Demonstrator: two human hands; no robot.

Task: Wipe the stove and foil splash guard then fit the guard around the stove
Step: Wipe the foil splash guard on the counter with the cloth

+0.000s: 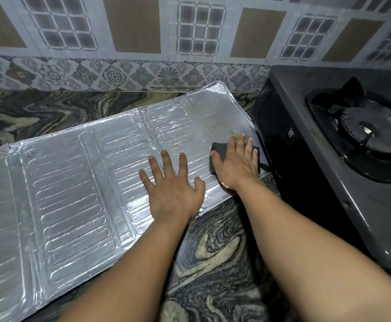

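The silver foil splash guard lies unfolded and flat on the marbled counter, running from the lower left up to the stove's side. My left hand presses flat on its near edge, fingers spread. My right hand presses a dark grey cloth onto the guard's right panel with straight fingers. A faint yellowish smear shows on the foil just beyond my fingertips. The grey gas stove stands at the right, its black burner uncovered.
The dark swirled stone counter extends under and in front of the guard. A patterned tiled wall runs along the back. The guard's right end touches the stove's black side.
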